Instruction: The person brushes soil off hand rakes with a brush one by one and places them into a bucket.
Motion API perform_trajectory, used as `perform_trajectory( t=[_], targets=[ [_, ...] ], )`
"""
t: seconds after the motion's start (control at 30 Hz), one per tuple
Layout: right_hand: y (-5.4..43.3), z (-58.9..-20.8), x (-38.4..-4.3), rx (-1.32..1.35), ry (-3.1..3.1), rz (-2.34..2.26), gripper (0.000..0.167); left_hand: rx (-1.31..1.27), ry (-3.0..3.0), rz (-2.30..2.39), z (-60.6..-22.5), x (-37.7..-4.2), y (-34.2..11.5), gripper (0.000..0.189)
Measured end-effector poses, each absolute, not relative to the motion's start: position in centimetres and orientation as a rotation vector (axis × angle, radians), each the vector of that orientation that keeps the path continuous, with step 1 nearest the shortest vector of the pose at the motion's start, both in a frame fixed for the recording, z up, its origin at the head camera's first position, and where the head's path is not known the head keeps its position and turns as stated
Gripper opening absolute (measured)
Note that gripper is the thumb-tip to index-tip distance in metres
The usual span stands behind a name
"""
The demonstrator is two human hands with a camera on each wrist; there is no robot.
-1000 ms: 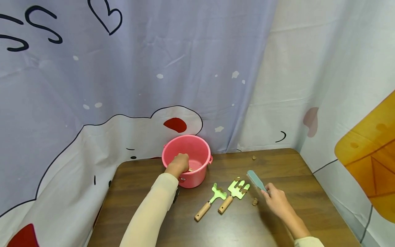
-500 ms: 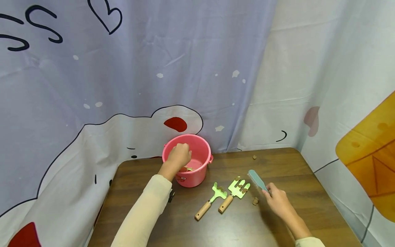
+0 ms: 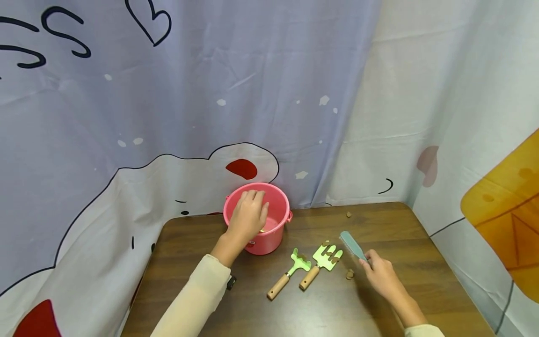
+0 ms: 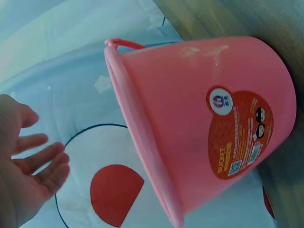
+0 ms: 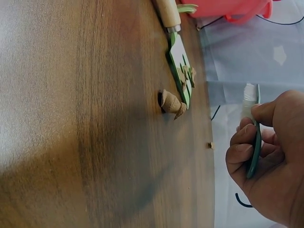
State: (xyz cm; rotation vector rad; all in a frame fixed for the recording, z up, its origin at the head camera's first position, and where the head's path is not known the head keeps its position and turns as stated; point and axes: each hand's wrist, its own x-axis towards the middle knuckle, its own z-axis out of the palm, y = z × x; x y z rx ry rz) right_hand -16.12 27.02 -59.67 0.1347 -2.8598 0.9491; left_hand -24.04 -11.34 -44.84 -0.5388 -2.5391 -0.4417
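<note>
My left hand is held over the near rim of a pink bucket, fingers loosely spread and holding nothing. In the left wrist view the bare left palm faces the bucket's opening, apart from the rim. A teal brush with pale bristles is gripped in my right hand, raised above the table. Near it lie a green hand fork and a green hand rake, both wooden-handled with brown bits on their tines. Part of the bucket's inside is hidden by the left hand.
Brown clumps lie on the wooden table beside the fork, and a small brown bit sits near the back edge. A printed curtain hangs directly behind the table and bucket.
My left hand has risen out of the bucket, and its fingers have gone from curled to spread. The right hand and brush have stayed about where they were.
</note>
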Motion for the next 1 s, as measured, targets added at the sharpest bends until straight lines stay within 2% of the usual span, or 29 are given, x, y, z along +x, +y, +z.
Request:
perform_trajectory(
  t=[0.5, 1.0],
  targets=[
    [26.8, -60.0, -16.3, 0.143, -2.808, 0.977, 0.013, -0.923, -2.122, -0.523, -45.6, -20.8, -11.3, 0.038],
    [26.6, -60.3, -16.4, 0.166, -2.809, 0.977, 0.013, -1.174, -2.056, -0.384, -49.7, -17.8, -10.8, 0.033]
  ],
)
